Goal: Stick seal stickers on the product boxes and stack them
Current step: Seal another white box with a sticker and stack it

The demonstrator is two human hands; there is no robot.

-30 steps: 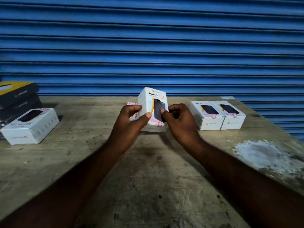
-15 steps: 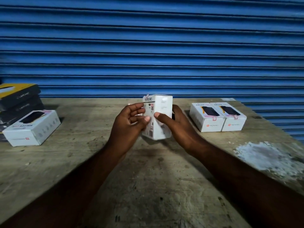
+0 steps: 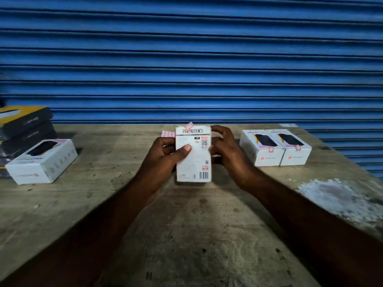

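both hands are gripping a white cardboard product box [image 3: 193, 156] upright above the worn wooden table [image 3: 186, 235]: the left hand [image 3: 165, 156] is pinching its side, thumb across the printed back, the right hand [image 3: 226, 152] is clasping the other edge, likely steadying the top flap, where a pink seal sticker [image 3: 189, 126] is standing half-stuck. a second ago the front was facing the camera; the back is showing now. two sealed white boxes [image 3: 275, 148] are waiting further right.
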